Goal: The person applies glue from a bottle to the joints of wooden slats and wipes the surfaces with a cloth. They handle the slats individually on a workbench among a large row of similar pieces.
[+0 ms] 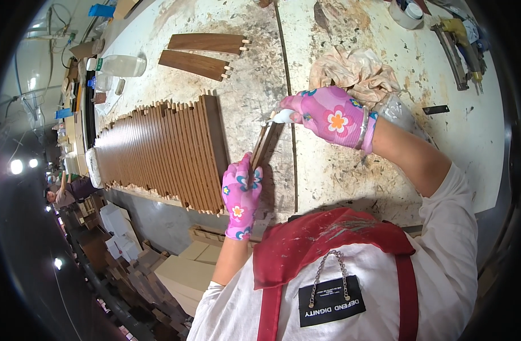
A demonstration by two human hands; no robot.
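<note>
My left hand [240, 196], in a pink flowered glove, is wrapped round the near end of a narrow dark wooden slat [263, 146] and holds it slanting over the worktable. In a matching glove, my right hand [335, 118] pinches a small white object [283, 116] against the slat's far end; most of that object is hidden by the fingers, so its kind is unclear. Left of the slat stands a long row of brown wooden slats [158, 150] on edge, packed side by side, with pale dowels sticking out of their ends.
Two loose doweled wooden pieces [206, 42] lie at the far left of the stained white worktable [340, 176]. A crumpled cloth [357, 74] lies beyond my right hand. A nail gun [456, 48] and white tub [407, 14] are far right; a clear bottle [121, 66] is far left.
</note>
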